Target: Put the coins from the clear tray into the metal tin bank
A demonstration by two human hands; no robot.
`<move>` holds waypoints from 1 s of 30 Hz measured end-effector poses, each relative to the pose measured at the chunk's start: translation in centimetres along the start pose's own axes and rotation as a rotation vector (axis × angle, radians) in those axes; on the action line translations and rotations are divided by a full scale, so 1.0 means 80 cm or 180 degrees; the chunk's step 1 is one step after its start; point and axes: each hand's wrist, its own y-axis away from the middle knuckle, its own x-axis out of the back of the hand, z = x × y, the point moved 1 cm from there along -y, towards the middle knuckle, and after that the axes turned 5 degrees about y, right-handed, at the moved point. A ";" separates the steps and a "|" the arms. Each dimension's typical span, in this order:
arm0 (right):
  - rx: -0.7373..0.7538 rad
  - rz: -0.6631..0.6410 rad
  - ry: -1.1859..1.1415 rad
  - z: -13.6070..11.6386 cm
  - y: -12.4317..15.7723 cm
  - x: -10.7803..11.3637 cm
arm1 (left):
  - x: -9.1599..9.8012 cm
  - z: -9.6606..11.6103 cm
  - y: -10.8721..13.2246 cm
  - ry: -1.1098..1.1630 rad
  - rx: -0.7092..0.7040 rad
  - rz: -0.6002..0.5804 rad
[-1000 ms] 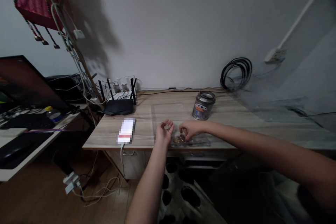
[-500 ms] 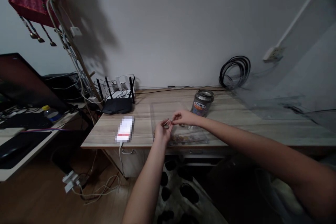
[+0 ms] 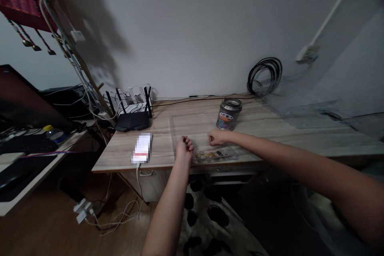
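Note:
My left hand is over the left side of a clear plastic tray, its fingers curled up and closed; what they hold, if anything, is too small to make out. Over the tray's middle, my right hand points down with fingertips pressed together, and their contents cannot be seen. Along the tray's front edge lie several small rounded pieces, yellowish, brown and dark. Just behind my right hand stands a grey can with a printed label and metal rim.
A lit phone on a cable lies left on the desk, before a black router. Coiled black cable leans on the wall. A transparent sheet is at right. A bottle stands on the side desk.
My hands have parted: the right moved away to the right and down over the tray. A thin loop visible between them before no longer shows. The view has shifted slightly.

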 end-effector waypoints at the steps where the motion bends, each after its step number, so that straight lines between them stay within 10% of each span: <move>1: 0.0022 -0.0015 -0.0006 0.001 0.002 0.001 | -0.001 0.001 0.001 -0.0115 0.0063 -0.0034; 9: 0.0198 0.0109 -0.0090 0.003 0.017 0.002 | -0.014 0.046 0.003 -0.4543 -0.0721 -0.1380; 14: 0.0331 0.0160 -0.0300 0.006 0.017 0.003 | -0.003 0.077 -0.004 -0.4896 -0.0318 -0.1216; 19: 0.0659 0.0339 -0.0686 0.003 0.013 -0.004 | 0.001 0.079 0.014 -0.5321 -0.1348 -0.0507; 30: 0.1095 0.0076 -0.1766 -0.017 0.010 -0.023 | -0.012 0.076 0.011 -0.6305 -0.1137 -0.1253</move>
